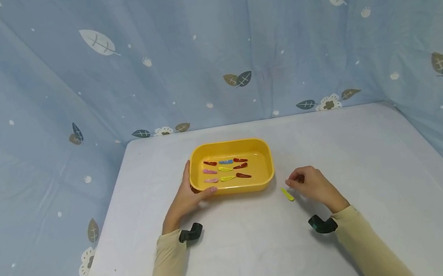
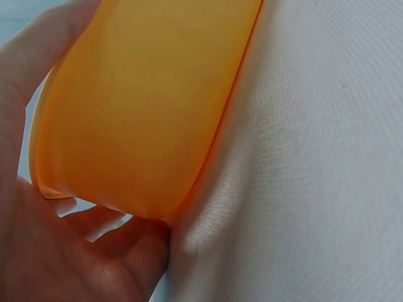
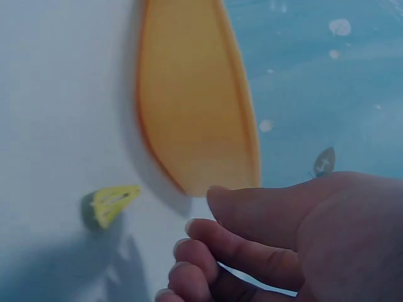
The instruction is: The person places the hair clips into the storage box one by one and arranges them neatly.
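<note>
A yellow tray [image 1: 259, 161] stands on the white-covered table, with snap hair clips in red, blue, pink and yellow laid out in rows on its bottom. My left hand [image 1: 187, 197] grips the tray's left end, thumb along the front rim and fingers round the side; in the left wrist view the fingers touch the orange-looking wall [image 2: 145, 113]. Just right of the tray is my right hand [image 1: 311, 186], its fingers loosely bent and holding nothing. A single yellow hair clip [image 1: 287, 194] is on the table beside the fingertips, apart from them [image 3: 113, 204].
The white cloth [image 1: 257, 249] covers the table under both arms. Behind it and at the sides hangs a blue curtain [image 1: 173, 58] with leaves and flowers. Each wrist carries a small black camera mount, one on the left [image 1: 191, 232] and one on the right [image 1: 323, 224].
</note>
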Action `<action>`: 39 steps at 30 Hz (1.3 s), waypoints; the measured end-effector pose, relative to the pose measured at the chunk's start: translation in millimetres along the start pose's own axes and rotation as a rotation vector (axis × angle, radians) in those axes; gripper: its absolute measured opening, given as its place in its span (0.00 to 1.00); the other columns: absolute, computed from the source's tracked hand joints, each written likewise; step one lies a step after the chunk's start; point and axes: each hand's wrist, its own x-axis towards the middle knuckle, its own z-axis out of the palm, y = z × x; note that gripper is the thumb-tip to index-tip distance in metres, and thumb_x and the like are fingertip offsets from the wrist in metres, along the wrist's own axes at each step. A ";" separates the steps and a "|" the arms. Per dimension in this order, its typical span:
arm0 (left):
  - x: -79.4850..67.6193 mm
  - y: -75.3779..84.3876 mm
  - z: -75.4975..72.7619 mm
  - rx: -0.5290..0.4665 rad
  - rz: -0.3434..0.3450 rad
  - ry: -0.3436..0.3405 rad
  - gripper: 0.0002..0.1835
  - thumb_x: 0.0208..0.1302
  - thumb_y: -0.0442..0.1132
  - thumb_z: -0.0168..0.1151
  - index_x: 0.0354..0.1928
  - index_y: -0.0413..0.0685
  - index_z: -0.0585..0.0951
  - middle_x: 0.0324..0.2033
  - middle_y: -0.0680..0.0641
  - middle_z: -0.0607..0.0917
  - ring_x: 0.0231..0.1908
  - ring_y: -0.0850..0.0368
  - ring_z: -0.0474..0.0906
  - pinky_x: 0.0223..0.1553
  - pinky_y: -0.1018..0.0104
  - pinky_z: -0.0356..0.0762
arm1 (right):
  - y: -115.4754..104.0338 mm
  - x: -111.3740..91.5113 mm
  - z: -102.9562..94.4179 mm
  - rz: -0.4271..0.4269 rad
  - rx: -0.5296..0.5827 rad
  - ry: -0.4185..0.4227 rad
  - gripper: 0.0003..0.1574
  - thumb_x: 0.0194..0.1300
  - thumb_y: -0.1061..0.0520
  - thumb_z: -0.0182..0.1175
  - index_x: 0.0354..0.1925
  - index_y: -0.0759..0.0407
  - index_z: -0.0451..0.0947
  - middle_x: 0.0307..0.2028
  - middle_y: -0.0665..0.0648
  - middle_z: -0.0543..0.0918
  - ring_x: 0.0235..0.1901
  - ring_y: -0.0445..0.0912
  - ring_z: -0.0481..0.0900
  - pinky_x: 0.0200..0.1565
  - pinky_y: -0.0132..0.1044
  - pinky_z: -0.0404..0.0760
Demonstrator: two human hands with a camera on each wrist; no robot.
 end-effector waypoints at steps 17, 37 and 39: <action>0.3 -0.7 0.1 -0.003 -0.016 0.009 0.71 0.54 0.55 0.80 0.84 0.61 0.34 0.83 0.46 0.51 0.80 0.46 0.55 0.83 0.43 0.44 | 8.3 -18.5 14.0 -0.018 -0.083 -0.026 0.10 0.64 0.57 0.70 0.29 0.61 0.83 0.24 0.53 0.78 0.26 0.45 0.72 0.29 0.33 0.71; 1.4 -3.3 -0.4 0.021 -0.015 0.009 0.72 0.54 0.57 0.80 0.84 0.61 0.34 0.83 0.45 0.50 0.79 0.45 0.57 0.83 0.43 0.46 | 0.8 -16.6 19.4 0.007 -0.119 -0.054 0.07 0.63 0.61 0.70 0.31 0.64 0.82 0.26 0.55 0.81 0.26 0.45 0.74 0.29 0.32 0.73; 1.3 -3.1 -0.2 0.020 -0.017 0.007 0.72 0.54 0.57 0.80 0.84 0.61 0.33 0.83 0.45 0.50 0.79 0.45 0.57 0.83 0.43 0.46 | 0.7 -15.9 19.7 0.004 -0.115 -0.057 0.07 0.64 0.62 0.69 0.32 0.64 0.82 0.26 0.55 0.81 0.26 0.45 0.74 0.28 0.32 0.73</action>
